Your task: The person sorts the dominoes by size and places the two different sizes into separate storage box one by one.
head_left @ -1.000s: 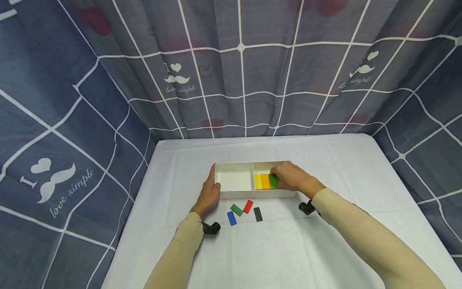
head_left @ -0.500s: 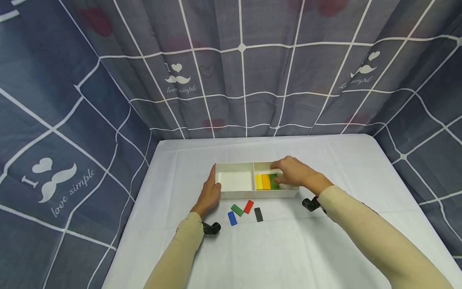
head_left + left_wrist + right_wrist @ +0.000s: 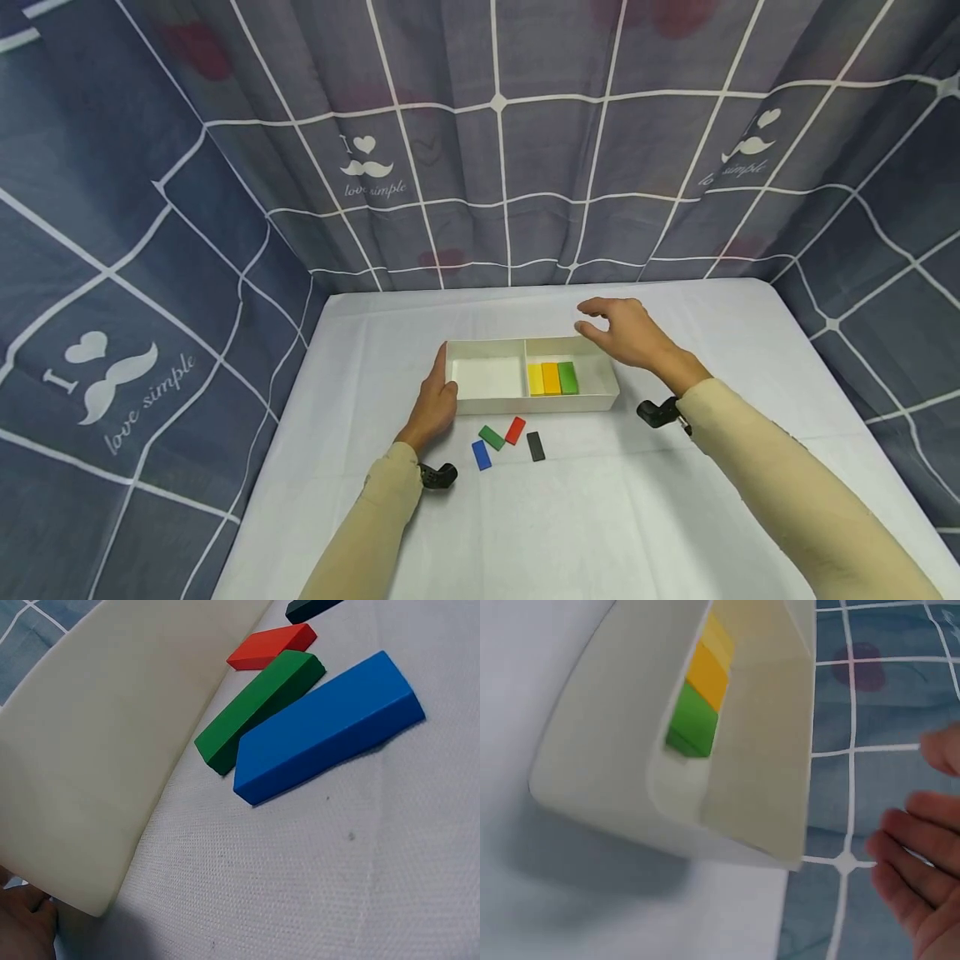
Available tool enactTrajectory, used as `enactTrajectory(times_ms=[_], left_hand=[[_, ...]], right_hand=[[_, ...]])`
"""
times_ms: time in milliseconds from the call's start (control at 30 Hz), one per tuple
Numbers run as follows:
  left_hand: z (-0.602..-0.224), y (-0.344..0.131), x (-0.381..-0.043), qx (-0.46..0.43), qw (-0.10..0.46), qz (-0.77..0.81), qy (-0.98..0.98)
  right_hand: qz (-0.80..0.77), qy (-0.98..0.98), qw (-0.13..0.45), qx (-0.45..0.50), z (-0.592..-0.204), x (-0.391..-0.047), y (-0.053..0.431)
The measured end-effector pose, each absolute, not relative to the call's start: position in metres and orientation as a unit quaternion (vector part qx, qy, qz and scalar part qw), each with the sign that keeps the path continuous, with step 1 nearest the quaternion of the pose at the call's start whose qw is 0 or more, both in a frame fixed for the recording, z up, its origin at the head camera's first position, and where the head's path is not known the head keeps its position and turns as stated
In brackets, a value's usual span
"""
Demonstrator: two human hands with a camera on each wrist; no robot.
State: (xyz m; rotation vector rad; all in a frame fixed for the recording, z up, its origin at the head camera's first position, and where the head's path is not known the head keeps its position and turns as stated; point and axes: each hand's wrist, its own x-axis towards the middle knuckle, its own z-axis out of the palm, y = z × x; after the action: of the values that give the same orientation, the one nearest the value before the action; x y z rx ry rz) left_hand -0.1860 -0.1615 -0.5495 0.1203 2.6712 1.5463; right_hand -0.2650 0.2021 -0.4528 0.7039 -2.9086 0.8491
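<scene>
A white two-compartment box (image 3: 487, 407) lies on the table. In its right compartment, yellow (image 3: 536, 380), orange (image 3: 551, 378) and light green (image 3: 567, 377) blocks sit side by side; the left compartment holds nothing. My left hand (image 3: 432, 400) rests along the box's left end, its fingers extended against the wall; in the left wrist view only part of it shows at the lower left. Beyond the box's far right edge, my right hand (image 3: 626, 333) is raised with fingers spread and nothing in them. The right wrist view shows these fingers (image 3: 919, 862) apart from the box.
In front of the box lie loose blue (image 3: 482, 455), dark green (image 3: 492, 437), red (image 3: 515, 430) and black (image 3: 536, 446) blocks. White cloth (image 3: 600, 508) covers the table. Checked curtains (image 3: 465, 167) surround its back and sides.
My right hand has let go of the light green block, lifted out of the right compartment and moved away toward the far right. The left hand has stayed at the box's end.
</scene>
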Motion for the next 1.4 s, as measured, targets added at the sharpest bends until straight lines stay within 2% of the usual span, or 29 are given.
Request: enactTrajectory(times_ms=[367,667,967,1400], left_hand=[[-0.550,-0.161,-0.186,0.039,0.029,0.499,0.865],[-0.549,-0.161,-0.186,0.038,0.027,0.499,0.865],[-0.548,-0.160,-0.186,0.039,0.030,0.500,0.864],[-0.547,-0.160,-0.186,0.038,0.024,0.500,0.865]], right_hand=[[0.479,-0.874,0.069,0.028,-0.501,-0.259,0.206],[0.622,-0.781,0.037,-0.049,-0.535,-0.259,0.197],[0.759,-0.646,-0.046,-0.071,-0.561,-0.256,0.195],[0.770,-0.633,-0.072,-0.025,-0.565,-0.254,0.193]])
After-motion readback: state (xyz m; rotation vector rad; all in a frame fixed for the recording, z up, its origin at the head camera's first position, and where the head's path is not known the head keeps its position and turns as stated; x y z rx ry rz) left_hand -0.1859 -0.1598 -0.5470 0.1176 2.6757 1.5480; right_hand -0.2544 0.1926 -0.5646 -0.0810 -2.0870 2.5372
